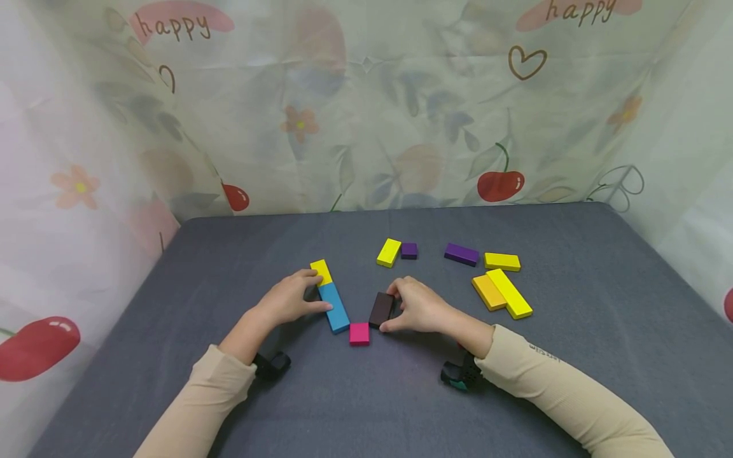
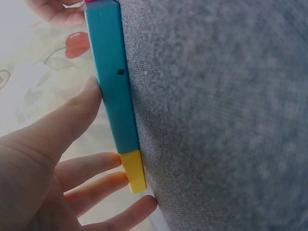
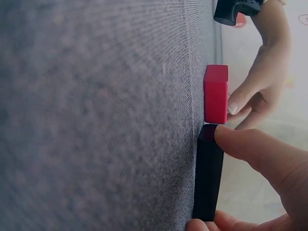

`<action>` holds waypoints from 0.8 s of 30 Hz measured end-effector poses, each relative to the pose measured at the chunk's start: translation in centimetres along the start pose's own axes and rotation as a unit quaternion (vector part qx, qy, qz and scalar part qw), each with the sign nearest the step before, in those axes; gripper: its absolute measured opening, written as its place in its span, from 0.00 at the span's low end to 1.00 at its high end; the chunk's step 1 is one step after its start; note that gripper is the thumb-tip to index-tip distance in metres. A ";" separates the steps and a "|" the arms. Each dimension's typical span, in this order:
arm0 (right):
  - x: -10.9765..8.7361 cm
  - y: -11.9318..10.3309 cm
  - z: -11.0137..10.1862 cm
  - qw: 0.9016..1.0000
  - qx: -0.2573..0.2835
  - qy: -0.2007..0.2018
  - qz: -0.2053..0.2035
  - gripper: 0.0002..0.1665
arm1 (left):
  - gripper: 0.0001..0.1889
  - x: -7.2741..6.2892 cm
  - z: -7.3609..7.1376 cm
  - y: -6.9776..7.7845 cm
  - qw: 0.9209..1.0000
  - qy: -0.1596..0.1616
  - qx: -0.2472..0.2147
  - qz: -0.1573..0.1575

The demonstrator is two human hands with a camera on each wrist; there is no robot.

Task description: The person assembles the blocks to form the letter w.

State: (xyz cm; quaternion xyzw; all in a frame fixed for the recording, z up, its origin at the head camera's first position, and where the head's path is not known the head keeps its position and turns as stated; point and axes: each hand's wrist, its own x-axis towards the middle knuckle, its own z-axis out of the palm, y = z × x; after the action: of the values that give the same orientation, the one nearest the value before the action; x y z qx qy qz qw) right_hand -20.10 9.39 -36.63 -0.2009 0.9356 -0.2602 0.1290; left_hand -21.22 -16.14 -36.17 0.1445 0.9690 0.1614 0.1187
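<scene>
A row of wooden blocks lies on the grey table (image 1: 366, 407). My left hand (image 1: 291, 298) has its fingers fairly straight, thumb touching the blue block (image 1: 334, 308) and fingertips at the small yellow block (image 2: 134, 172) joined to its far end. By the blue block's near end sits a pink block (image 1: 359, 334). My right hand (image 1: 422, 305) pinches a dark brown, nearly black block (image 1: 381, 310) lengthwise, thumb at its near end and fingers at its far end. That dark block's near corner meets the pink block in the head view.
Behind lie a yellow block (image 1: 389, 252) and a small purple one (image 1: 409, 250). To the right are a long purple block (image 1: 461, 254), a yellow block (image 1: 501, 261), and an orange block (image 1: 488, 292) against a long yellow one (image 1: 509, 294). A printed curtain (image 1: 366, 127) hangs behind.
</scene>
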 end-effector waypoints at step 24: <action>0.0 0.2 -0.3 1.000 0.012 -0.016 0.000 0.37 | 0.38 -0.1 0.1 -0.1 1.000 -0.001 0.000 0.002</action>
State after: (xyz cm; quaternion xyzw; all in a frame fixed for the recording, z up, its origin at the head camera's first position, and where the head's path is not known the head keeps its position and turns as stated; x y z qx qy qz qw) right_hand -20.25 9.64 -36.52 -0.2034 0.9301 -0.2684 0.1467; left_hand -21.15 -16.22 -36.24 0.1463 0.9688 0.1610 0.1190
